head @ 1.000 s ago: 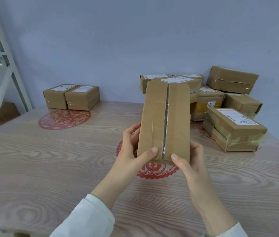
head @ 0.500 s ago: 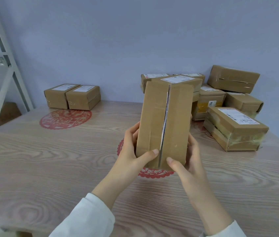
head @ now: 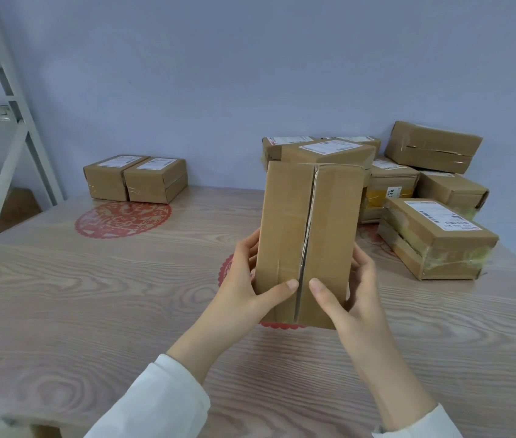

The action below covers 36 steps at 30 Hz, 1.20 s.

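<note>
**A:** Over the middle of the table (head: 92, 311), how does the box (head: 285, 229) lie against the hands?

**B:** It stands on end between them. Its long axis runs up and leans away from the person, with the lower end down at the palms. Whether that end rests on the tabletop, I can't quite tell.

**A:** And the fingers?

**B:** The left hand (head: 241, 295) curls round the left edge and the right hand (head: 358, 298) round the right. The left thumb (head: 282, 287) and right thumb (head: 321, 289) press on the near face, and the other fingers wrap behind, mostly hidden.

**A:** Which hand is nearer the seam (head: 309, 222)?

**B:** Neither, really. The thumb tips sit level, just either side of it. The seam gapes slightly, so I'd guess the thumbs will part the flaps outward.
</note>
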Each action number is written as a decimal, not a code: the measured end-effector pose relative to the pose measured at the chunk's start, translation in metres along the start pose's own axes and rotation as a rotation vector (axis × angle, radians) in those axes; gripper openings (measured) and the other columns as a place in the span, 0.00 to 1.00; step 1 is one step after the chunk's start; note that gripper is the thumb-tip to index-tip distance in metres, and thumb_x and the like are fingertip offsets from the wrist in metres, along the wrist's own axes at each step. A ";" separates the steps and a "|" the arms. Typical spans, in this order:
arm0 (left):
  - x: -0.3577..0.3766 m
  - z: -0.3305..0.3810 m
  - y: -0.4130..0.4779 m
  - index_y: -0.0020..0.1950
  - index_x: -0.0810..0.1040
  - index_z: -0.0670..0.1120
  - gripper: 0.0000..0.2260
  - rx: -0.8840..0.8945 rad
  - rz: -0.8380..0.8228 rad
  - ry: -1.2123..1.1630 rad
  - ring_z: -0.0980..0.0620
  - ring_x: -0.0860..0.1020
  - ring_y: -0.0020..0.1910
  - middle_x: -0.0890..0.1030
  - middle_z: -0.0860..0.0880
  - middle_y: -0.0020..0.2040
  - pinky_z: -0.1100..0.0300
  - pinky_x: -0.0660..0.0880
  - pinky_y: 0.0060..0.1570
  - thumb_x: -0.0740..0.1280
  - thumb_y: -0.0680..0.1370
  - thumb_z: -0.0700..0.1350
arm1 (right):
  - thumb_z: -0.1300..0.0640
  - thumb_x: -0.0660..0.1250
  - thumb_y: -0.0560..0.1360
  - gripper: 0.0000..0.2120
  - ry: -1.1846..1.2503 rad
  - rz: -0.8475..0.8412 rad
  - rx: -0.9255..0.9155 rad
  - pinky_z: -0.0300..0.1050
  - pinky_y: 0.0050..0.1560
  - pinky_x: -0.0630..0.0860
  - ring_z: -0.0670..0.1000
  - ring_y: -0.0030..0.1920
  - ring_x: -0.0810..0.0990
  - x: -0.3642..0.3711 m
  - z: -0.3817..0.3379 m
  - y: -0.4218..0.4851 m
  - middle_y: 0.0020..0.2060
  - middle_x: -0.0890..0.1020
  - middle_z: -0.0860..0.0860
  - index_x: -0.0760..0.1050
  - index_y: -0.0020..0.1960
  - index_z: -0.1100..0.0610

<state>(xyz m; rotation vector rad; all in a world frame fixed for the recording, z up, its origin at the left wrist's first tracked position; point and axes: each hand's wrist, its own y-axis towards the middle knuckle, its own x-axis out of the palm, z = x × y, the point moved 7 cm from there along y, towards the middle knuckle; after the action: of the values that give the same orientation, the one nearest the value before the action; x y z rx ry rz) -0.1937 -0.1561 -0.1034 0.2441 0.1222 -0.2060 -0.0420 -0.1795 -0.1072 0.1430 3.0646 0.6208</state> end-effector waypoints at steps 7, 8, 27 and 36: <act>-0.002 0.003 0.002 0.73 0.59 0.51 0.39 0.033 0.051 -0.001 0.59 0.74 0.63 0.73 0.55 0.65 0.68 0.75 0.57 0.72 0.65 0.53 | 0.51 0.71 0.67 0.33 -0.016 0.021 -0.018 0.29 0.49 0.74 0.33 0.57 0.74 0.001 0.001 0.000 0.63 0.72 0.44 0.60 0.68 0.44; 0.000 0.003 0.001 0.73 0.59 0.51 0.39 0.041 0.038 0.009 0.59 0.73 0.64 0.72 0.55 0.66 0.68 0.74 0.57 0.72 0.65 0.53 | 0.48 0.71 0.67 0.35 -0.009 0.036 -0.007 0.29 0.50 0.74 0.34 0.59 0.74 -0.001 0.003 0.000 0.64 0.72 0.44 0.60 0.70 0.45; 0.000 0.007 0.002 0.64 0.65 0.47 0.23 0.008 0.037 -0.067 0.68 0.78 0.46 0.77 0.54 0.57 0.69 0.76 0.43 0.65 0.72 0.51 | 0.32 0.67 0.66 0.38 -0.075 0.045 0.001 0.35 0.59 0.73 0.37 0.64 0.72 -0.011 0.005 0.007 0.66 0.72 0.44 0.64 0.72 0.45; -0.007 0.006 0.003 0.68 0.63 0.51 0.30 0.071 0.079 -0.050 0.64 0.78 0.54 0.76 0.56 0.61 0.71 0.75 0.45 0.65 0.68 0.57 | 0.49 0.66 0.69 0.33 -0.077 0.005 -0.060 0.30 0.56 0.73 0.35 0.62 0.72 -0.007 0.001 0.009 0.66 0.73 0.46 0.63 0.72 0.53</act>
<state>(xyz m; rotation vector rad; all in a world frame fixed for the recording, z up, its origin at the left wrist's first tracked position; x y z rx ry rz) -0.1995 -0.1538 -0.0961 0.3141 0.0551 -0.1379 -0.0346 -0.1717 -0.1048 0.1701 2.9693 0.6898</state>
